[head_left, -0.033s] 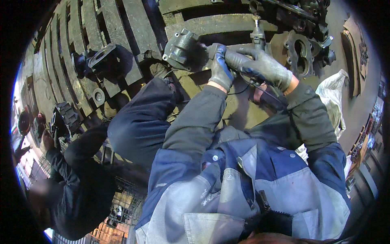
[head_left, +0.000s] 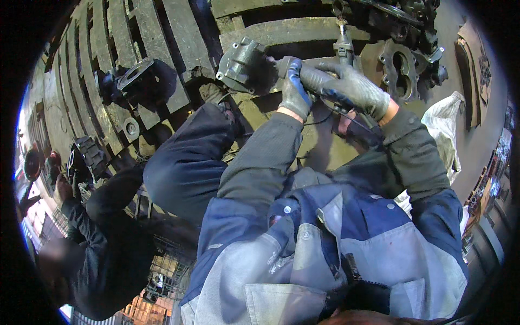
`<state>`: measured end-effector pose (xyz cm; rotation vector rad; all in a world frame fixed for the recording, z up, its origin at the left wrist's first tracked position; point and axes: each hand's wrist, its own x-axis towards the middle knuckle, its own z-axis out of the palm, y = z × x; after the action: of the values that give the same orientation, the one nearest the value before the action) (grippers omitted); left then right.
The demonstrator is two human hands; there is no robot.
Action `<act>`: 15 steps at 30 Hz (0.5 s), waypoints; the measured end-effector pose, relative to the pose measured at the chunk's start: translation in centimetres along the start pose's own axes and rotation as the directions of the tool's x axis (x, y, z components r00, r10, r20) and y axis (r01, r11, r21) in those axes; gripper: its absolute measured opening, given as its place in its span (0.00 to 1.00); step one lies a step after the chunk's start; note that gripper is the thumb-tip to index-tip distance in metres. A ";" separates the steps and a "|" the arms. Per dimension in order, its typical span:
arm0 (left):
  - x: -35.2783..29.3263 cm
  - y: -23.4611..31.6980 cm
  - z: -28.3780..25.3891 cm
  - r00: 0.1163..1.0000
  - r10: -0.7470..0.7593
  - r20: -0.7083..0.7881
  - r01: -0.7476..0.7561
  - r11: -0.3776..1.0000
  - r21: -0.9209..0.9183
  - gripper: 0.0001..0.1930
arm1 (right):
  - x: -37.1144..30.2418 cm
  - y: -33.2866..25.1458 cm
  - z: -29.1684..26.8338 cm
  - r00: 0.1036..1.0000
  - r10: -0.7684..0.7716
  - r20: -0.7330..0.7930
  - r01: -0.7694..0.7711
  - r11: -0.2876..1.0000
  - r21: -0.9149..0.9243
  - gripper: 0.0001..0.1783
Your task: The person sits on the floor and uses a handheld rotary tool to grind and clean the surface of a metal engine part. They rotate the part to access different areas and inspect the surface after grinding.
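Observation:
Both my gloved hands are wrapped round a grey power tool with a cylindrical body, which looks like an angle grinder [head_left: 313, 79]. My left hand [head_left: 295, 92] grips it near the head, fingers over the top. Further back, my right hand [head_left: 355, 89] is closed round the body. The tool's head points left at a grey cast metal housing [head_left: 238, 66] with bolt lugs, lying on the pallet boards. Whether the head touches the housing is hard to tell, as the area between is dark and blurred. A black cable [head_left: 323, 118] hangs below my hands.
Behind my right hand lies another tool with a brush-like tip [head_left: 343, 46]. A flanged casting [head_left: 400, 70] stands to the right, near a white sack [head_left: 443, 127]. Left on the wooden pallet [head_left: 176, 38] are a round dark part [head_left: 135, 76] and a washer-like disc [head_left: 131, 129]. Another person [head_left: 108, 254] sits at lower left.

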<state>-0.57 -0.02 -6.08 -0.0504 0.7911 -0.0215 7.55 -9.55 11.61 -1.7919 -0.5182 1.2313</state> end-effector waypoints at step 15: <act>-0.1 -1.3 -2.1 0.999 0.000 -0.051 0.004 0.996 0.085 0.27 | -1.1 4.4 0.6 0.980 0.187 -0.069 -0.191 0.979 -0.067 0.48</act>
<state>-2.07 -1.41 -7.41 0.0303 0.8401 -0.0585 5.92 -12.44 8.42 -1.9715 -0.3680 1.2941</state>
